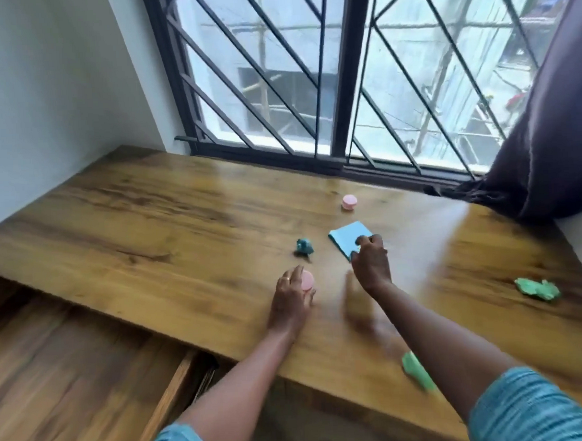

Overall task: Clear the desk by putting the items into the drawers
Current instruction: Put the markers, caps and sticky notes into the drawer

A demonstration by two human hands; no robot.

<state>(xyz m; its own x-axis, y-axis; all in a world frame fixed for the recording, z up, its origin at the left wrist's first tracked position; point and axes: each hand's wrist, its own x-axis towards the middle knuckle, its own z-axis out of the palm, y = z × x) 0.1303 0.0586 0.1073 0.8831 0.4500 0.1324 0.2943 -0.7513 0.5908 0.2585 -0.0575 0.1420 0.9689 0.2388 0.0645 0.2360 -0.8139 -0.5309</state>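
Caught mid-gather at the worktop point(147, 211), with both hands busy at once. Curling the left hand point(293, 299) round a pink disc point(308, 280), near-left of the pad point(348, 239). Closing the right hand point(371, 261) on that blue pad's near corner, fingers bent over the edge in what looks like a pinch.

Judged as the pick-up step, not yet the carry to the drawer point(177, 395), standing ajar below the worktop's front edge, well to the pad's near-left. Next, probably: lifting both pieces clear, swinging down and left, and letting go inside without clipping the drawer's side.

Left to collect afterwards:
- a far disc point(350, 202) beyond the pad
- a teal figure point(304, 246) just left of the pad
- a green scrap point(537, 288) well to the pad's right
- a green strip point(415, 370) well nearer than the pad, by the front edge

Hard to read: motion blur over both hands, so no telling how firm the right grip, nor whether the pad is lifted or flat. Partly hidden behind the right forearm: the green strip. Cut off by worktop and arm: most of the drawer, contents unseen. Too small and soft to identify: the figure.
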